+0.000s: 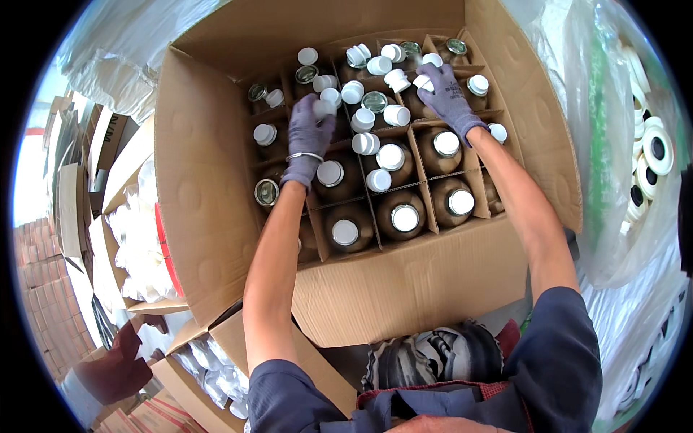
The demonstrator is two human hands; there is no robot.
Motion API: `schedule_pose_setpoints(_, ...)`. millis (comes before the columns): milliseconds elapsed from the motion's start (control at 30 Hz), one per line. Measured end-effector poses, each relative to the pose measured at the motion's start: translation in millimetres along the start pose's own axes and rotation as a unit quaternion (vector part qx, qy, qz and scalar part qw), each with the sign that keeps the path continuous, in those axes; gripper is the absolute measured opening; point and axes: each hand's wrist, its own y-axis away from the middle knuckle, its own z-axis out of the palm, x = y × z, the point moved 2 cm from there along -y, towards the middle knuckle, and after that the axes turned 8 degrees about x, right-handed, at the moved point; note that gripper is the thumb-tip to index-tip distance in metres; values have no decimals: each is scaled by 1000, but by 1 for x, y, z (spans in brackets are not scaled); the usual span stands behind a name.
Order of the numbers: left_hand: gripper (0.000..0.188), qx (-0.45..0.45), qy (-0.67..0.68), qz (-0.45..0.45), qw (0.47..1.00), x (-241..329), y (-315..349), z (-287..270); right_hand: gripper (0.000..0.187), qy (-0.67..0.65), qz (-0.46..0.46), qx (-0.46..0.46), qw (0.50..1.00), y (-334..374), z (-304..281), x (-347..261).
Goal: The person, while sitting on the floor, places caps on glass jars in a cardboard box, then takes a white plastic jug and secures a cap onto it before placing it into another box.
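Centrally, a large cardboard box (pixel 202 180) stands wide, cardboard dividers (pixel 432 209) splitting it into cells of brown bottles (pixel 440 163). Both hands work over its far half in purple-grey gloves. The left hand (pixel 310 133), a bracelet (pixel 305 156) at its wrist, curls its fingers round a white screw cap (pixel 323 110) above the left-centre cells. Farther right, the right hand (pixel 445 97) has its fingertips at a second white cap (pixel 424 83); they look narrowed, though I cannot tell whether they grip it. Loose white caps (pixel 353 92) lie scattered between the hands, while the nearest row's bottles wear flat white lids (pixel 405 217). At lower left, another person's maroon-covered arm (pixel 119 372) reaches in beside smaller cartons (pixel 189 397).
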Motion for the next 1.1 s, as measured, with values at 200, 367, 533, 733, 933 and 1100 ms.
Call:
schedule_pose_setpoints(200, 53, -135, 78, -16, 988, -17, 4, -14, 50, 281, -50, -31, 958, -6, 10, 0)
schedule_pose_setpoints(367, 62, -189, -97, -66, 975, -24, -7, 0, 46, 256, 8, 13, 966, -3, 32, 9)
schedule_pose_setpoints(533, 66, -193, -62, -133, 970, -50, -5, 3, 46, 160, 24, 23, 987, 12, 28, 12)
schedule_pose_setpoints(733, 55, -182, 35, -156, 970, -62, -12, 9, 64, 238, 59, -38, 969, 11, 24, 17)
schedule_pose_setpoints(933, 41, -201, -19, -185, 962, -66, -21, 7, 48, 90, -121, -136, 979, 2, 20, -45)
schedule_pose_setpoints(1100, 44, -227, -17, -165, 960, -63, -21, 7, 38, 29, -146, -93, 984, -36, 24, -29)
